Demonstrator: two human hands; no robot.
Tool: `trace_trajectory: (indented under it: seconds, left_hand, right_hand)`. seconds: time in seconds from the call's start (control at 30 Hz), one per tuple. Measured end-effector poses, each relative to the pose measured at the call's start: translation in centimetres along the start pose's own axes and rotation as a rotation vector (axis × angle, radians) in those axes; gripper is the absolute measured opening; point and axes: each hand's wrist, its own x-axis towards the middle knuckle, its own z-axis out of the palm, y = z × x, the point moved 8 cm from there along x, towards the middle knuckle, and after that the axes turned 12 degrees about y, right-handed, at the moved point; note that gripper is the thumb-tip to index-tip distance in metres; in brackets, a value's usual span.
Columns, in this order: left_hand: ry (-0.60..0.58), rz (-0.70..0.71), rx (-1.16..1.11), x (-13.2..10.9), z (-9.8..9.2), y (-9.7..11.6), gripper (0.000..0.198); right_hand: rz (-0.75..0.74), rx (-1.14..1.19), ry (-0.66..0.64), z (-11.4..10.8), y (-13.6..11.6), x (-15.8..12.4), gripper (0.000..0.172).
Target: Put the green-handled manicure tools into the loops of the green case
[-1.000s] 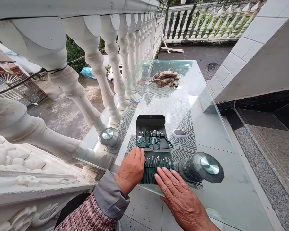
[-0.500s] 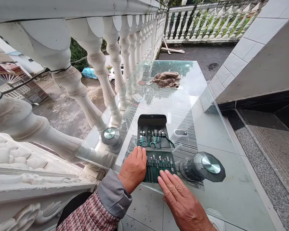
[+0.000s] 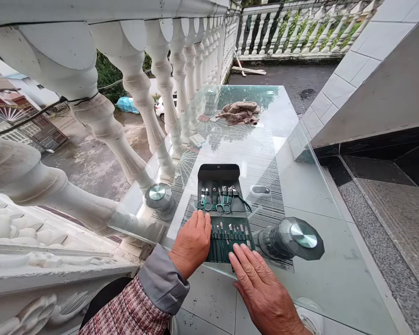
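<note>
An open dark green manicure kit (image 3: 223, 211) lies flat on the glass table (image 3: 300, 186), with small scissors and clippers in the upper row and several thin tools in the lower row. My left hand (image 3: 192, 242) rests flat on the kit's lower left edge, fingers together and stretched out. My right hand (image 3: 261, 286) lies flat at the kit's lower right corner, fingers spread, fingertips touching the case. Neither hand holds anything.
A small white and black device (image 3: 260, 190) lies right of the kit. A brown cloth (image 3: 240, 113) sits at the table's far end. Round metal table fittings (image 3: 293, 237) (image 3: 158, 194) flank the kit. A white balustrade (image 3: 132, 88) runs along the left, a tiled wall (image 3: 370, 70) on the right.
My right hand slid slightly down and right along the kit's lower edge. The left hand stayed in place. The view shifted slightly.
</note>
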Motion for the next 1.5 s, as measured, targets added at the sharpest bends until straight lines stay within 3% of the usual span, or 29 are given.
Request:
trace_trajectory:
  seconds: [0.23, 0.57, 0.9, 1.13, 1.5]
  left_hand:
    - [0.023, 0.001, 0.005, 0.1, -0.2, 0.0, 0.039]
    - [0.038, 0.001, 0.013, 0.0, -0.3, 0.0, 0.039]
    - [0.086, -0.012, 0.032, 0.2, -0.8, -0.1, 0.037]
    - [0.083, -0.015, 0.024, 0.1, -0.7, -0.1, 0.037]
    - [0.042, -0.005, 0.03, 0.1, -0.7, -0.1, 0.039]
  right_hand:
    - [-0.042, 0.017, 0.049, -1.2, -0.3, -0.2, 0.037]
    - [-0.024, 0.021, 0.061, -0.8, 0.0, 0.1, 0.04]
    - [-0.116, 0.082, 0.088, -2.2, -0.1, 0.1, 0.037]
    - [-0.11, 0.065, 0.066, -1.6, -0.2, 0.5, 0.038]
    - [-0.212, 0.191, 0.074, -2.6, -0.3, -0.6, 0.041]
